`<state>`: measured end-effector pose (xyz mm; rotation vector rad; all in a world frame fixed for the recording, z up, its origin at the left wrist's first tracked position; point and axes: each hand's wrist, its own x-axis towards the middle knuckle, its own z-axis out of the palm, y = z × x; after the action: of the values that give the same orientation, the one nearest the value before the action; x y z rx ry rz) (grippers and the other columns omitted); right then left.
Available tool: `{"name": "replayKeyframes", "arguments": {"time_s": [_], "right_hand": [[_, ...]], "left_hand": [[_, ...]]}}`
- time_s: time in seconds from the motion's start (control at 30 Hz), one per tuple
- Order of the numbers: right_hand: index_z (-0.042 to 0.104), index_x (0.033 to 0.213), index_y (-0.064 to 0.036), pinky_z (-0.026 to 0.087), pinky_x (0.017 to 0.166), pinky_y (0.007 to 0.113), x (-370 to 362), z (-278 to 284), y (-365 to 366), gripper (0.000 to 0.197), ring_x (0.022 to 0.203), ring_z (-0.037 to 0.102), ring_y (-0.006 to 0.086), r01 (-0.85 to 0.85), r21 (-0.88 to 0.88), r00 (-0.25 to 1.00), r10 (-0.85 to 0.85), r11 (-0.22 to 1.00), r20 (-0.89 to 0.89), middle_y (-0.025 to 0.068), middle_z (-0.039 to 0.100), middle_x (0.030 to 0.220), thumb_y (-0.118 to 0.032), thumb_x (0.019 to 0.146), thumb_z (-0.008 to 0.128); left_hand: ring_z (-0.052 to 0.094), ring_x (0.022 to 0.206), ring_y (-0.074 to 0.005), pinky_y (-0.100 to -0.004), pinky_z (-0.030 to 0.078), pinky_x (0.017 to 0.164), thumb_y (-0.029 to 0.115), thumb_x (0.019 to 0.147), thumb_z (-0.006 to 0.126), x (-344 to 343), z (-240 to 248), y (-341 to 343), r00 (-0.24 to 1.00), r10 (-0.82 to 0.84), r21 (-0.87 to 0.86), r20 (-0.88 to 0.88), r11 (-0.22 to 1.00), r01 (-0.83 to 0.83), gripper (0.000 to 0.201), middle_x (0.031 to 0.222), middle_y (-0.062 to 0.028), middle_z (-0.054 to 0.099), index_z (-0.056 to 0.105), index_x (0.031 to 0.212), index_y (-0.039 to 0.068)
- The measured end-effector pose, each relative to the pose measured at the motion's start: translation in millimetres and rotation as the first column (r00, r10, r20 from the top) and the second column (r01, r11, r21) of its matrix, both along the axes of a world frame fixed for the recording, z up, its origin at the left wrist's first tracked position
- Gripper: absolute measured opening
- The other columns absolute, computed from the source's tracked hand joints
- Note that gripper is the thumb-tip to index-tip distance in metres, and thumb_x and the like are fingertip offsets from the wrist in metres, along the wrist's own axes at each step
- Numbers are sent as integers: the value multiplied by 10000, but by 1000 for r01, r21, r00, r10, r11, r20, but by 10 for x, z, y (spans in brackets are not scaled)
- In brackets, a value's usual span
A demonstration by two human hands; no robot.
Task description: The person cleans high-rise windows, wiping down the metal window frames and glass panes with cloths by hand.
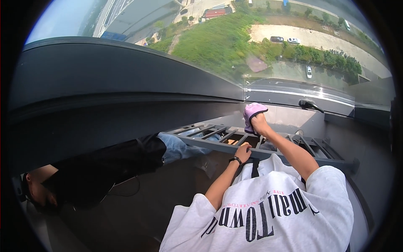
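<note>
One lilac-pink cloth [255, 110] (black-edged) covers the right hand's [259, 122] fingers.

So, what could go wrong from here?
The purple cloth on the right hand might slip off and drop between the bars of the dark railing. If the left hand, down at that railing, slid, balance could suffer. Swung rightward, the right hand might knock the black window handle.
</note>
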<state>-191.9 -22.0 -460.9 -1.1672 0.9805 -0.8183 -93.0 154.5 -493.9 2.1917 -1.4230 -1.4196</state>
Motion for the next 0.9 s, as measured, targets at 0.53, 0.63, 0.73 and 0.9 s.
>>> {"name": "replayKeyframes", "arguments": {"time_s": [0.53, 0.63, 0.73, 0.9], "right_hand": [[551, 763, -49, 402, 572, 273, -705, -175, 135, 291, 623, 487, 139, 98, 479, 990, -133, 873, 41, 44, 535, 681, -252, 900, 396], [548, 780, -48, 418, 548, 283, -798, -393, 161, 270, 598, 505, 153, 108, 453, 981, -170, 885, 98, 51, 538, 682, -240, 905, 406], [546, 800, -51, 425, 545, 284, -932, -534, 203, 251, 597, 511, 155, 138, 532, 971, -220, 836, 94, 54, 543, 694, -232, 911, 412], [568, 828, -34, 459, 572, 297, -914, -948, 347, 225, 632, 554, 165, 33, 640, 955, -212, 768, 206, 70, 563, 717, -181, 897, 413]], "left_hand": [[581, 983, -191, -296, 457, 864, 204, 810, 719, 739, 360, -1128, 614, 735, -411, -288, 484, -772, 564, 1125, -146, 571, 421, 1242, -5], [595, 964, -222, -319, 477, 833, 198, 789, 732, 914, 296, -1036, 667, 699, -487, -256, 503, -714, 589, 1122, -153, 575, 421, 1239, -19], [609, 938, -245, -337, 492, 806, 170, 776, 719, 844, 240, -894, 735, 673, -482, -85, 618, -621, 570, 1105, -153, 592, 440, 1233, -23], [606, 987, -253, -361, 471, 870, 148, 792, 648, 704, 25, -353, 959, 249, -213, 135, 953, -217, 388, 1129, -146, 608, 565, 1157, 45]]}}
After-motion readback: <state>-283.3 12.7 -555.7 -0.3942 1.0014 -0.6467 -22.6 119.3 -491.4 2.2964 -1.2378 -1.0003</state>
